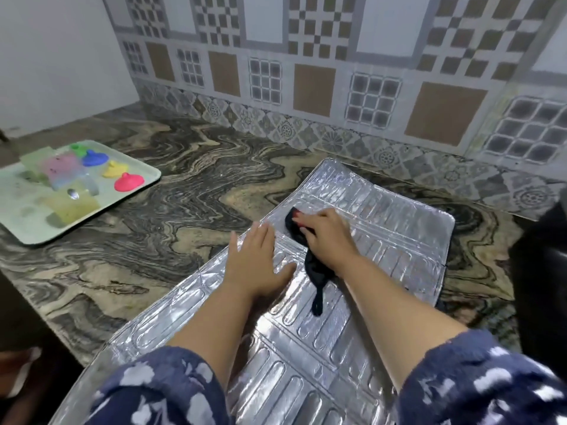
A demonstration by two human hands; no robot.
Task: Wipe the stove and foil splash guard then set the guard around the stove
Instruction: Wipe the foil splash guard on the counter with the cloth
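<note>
The silver foil splash guard (383,228) lies flat and unfolded on the marbled countertop, running from the back right toward me. My left hand (256,256) rests flat on it with straight fingers, near its left edge. Just to the right, my right hand (325,237) presses a dark cloth (316,271) onto the foil, fingers curled over the bunched end. The cloth's loose tail trails toward me under my wrist. A black stove (543,286) shows only as a dark body at the right edge.
A pale green tray (27,228) sits at the left on the counter, holding small colourful plastic pieces and clear containers. The patterned tile wall (306,87) runs along the back. The counter's front edge drops off at the lower left.
</note>
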